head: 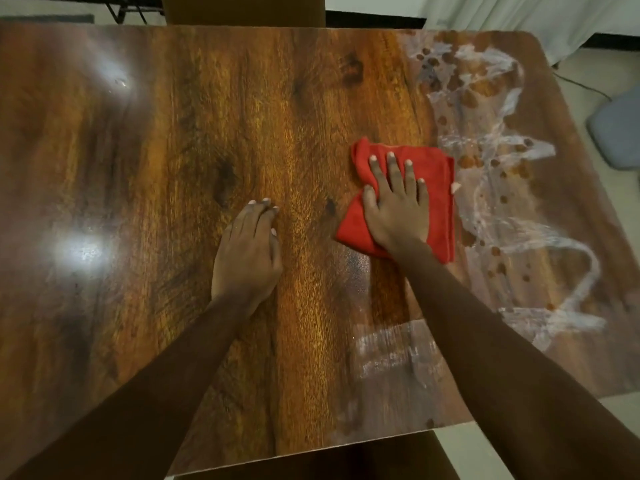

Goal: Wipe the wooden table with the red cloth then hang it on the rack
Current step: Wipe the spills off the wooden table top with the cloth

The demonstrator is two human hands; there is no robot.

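The red cloth (429, 199) lay folded into a rough square, its far-left corner bunched, right of centre on the glossy wooden worktop (173, 168). The right hand (396, 206) pressed flat on it, fingers (393, 171) straight and spread. The left hand (247, 251) rested on bare wood just beside the cloth, its fingers loosely bent and holding nothing. White smeared streaks (498, 188) and brown spots covered the worktop right of the cloth
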